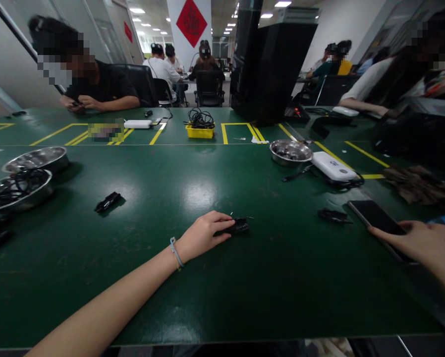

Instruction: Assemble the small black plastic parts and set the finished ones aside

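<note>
Near the middle of the green table (pixel 282 287), my left hand (pixel 203 233) has its thumb and fingers closed on a small black plastic part (pixel 241 225) with thin pins or wires sticking out. The fingers hide its left end. At the right, my right hand (pixel 426 243) grips the edge of a dark smartphone (pixel 378 216), its screen facing up. Just left of the phone lies a similar black part (pixel 333 215). Another black part (pixel 108 202) lies apart, to the left of my left hand.
Metal bowls, one with black cables (pixel 18 186), stand at the left. A metal bowl (pixel 291 152) and a white power bank (pixel 333 166) sit at the back right. Further back are a yellow bin (pixel 200 131) and a black computer tower (pixel 278 64). People sit across and at right.
</note>
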Tool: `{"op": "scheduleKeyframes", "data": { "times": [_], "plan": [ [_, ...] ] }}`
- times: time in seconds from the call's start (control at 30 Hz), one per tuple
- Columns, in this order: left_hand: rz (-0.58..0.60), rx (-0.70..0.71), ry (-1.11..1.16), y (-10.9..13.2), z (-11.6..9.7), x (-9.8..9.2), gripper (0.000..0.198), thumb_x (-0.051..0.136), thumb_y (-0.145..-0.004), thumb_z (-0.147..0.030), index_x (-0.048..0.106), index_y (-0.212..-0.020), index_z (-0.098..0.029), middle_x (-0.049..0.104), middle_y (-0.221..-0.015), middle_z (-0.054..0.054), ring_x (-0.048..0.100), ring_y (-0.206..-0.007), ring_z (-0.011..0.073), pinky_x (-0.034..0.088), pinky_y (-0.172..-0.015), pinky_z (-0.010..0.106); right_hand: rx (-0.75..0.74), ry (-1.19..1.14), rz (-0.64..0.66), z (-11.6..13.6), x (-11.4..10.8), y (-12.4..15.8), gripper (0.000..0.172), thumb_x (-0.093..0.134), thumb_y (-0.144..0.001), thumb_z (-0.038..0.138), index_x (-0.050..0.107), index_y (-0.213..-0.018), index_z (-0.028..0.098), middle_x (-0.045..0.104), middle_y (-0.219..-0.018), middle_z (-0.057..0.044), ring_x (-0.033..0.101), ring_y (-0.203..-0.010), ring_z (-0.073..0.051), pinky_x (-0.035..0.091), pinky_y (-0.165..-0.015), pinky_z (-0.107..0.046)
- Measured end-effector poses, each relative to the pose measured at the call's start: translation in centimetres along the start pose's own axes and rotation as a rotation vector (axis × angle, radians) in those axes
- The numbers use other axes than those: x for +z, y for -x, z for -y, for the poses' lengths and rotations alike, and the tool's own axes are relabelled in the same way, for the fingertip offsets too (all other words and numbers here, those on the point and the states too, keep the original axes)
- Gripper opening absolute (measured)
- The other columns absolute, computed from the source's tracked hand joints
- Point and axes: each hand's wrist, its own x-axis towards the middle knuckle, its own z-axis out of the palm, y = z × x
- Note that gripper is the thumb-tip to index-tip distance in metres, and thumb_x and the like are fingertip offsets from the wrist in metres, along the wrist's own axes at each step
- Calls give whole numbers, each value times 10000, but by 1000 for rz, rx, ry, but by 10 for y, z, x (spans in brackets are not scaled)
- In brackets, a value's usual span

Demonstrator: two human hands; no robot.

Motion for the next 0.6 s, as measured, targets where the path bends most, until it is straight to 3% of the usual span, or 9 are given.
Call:
{"op": "scheduleKeyframes", "data": {
  "times": [0.07,0.1,0.2,0.27,0.37,0.47,0.6],
  "plan": [
    [-4,7,0,0,1,1,300,557,-794,-197,559,-1091,-156,565,-1076,90,536,-952,177,470,-823,330,53,115,125,27,-25,16,940,512,-469,773,585,-1081,63,509,-999,-360,484,-920,-477,319,-482,-452],
    [-6,11,0,0,1,1,299,558,-794,-197,559,-1090,-156,566,-1074,90,538,-947,177,472,-819,329,-45,111,99,44,-38,25,912,415,-585,762,515,-1167,67,480,-1071,-343,457,-975,-465,342,-529,-469],
    [-12,19,0,1,3,3,295,554,-798,-199,560,-1090,-157,566,-1073,88,537,-946,176,473,-816,325,-366,-62,110,101,-68,53,662,439,-701,633,569,-1055,89,546,-1012,-236,501,-936,-345,409,-685,-426],
    [-15,24,-3,1,3,3,297,553,-800,-204,557,-1093,-155,562,-1077,89,534,-952,176,472,-821,323,-626,-274,304,140,-77,72,454,487,-734,537,601,-975,170,598,-950,-111,550,-830,-229,435,-704,-344],
    [-14,31,-9,2,2,3,301,553,-800,-202,551,-1098,-154,558,-1079,87,531,-950,176,472,-821,324,-870,-417,513,191,-79,93,319,513,-761,437,606,-967,212,612,-901,-45,564,-733,-162,439,-651,-284],
    [-7,36,-11,2,2,3,307,549,-802,-194,543,-1108,-162,557,-1080,79,528,-950,173,470,-825,327,-936,-457,538,224,-72,101,290,589,-718,370,614,-951,200,607,-828,-34,554,-678,-147,420,-592,-260],
    [-18,41,-7,2,2,3,309,545,-805,-197,537,-1112,-171,557,-1078,73,527,-951,170,469,-824,326,-974,-532,568,241,-62,98,164,620,-702,306,652,-818,195,596,-735,-14,539,-625,-120,403,-562,-235]
  ]
}}
